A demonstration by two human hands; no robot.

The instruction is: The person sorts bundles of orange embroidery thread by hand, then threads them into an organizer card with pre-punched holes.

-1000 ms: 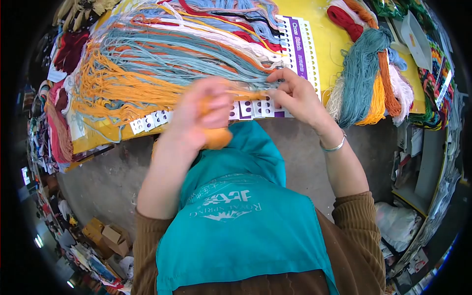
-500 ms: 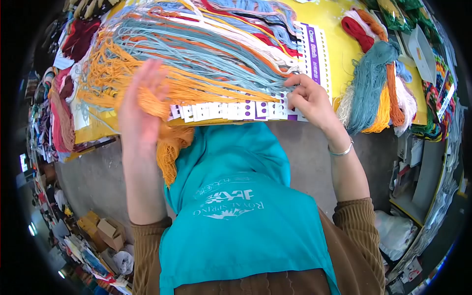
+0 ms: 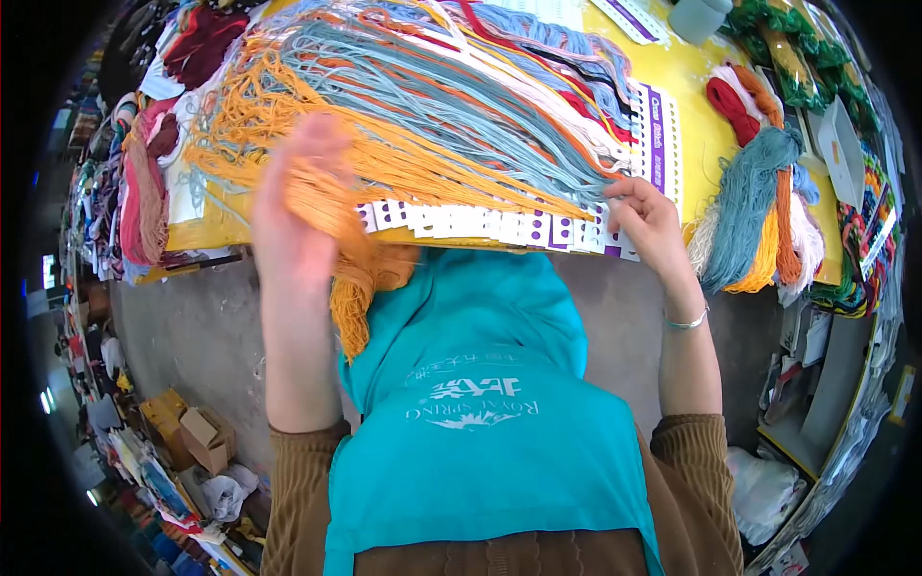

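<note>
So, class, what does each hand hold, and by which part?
The left hand grips the orange thread bundle mid-length, its ends dangling below. The right hand seems to pinch the punched thread card at its near right corner.

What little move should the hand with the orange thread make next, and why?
Probably the left hand should pull the orange thread leftward until it is taut. Its loose end hangs below the table edge, while the right hand holds the punched card at the end where the strands meet it.
</note>
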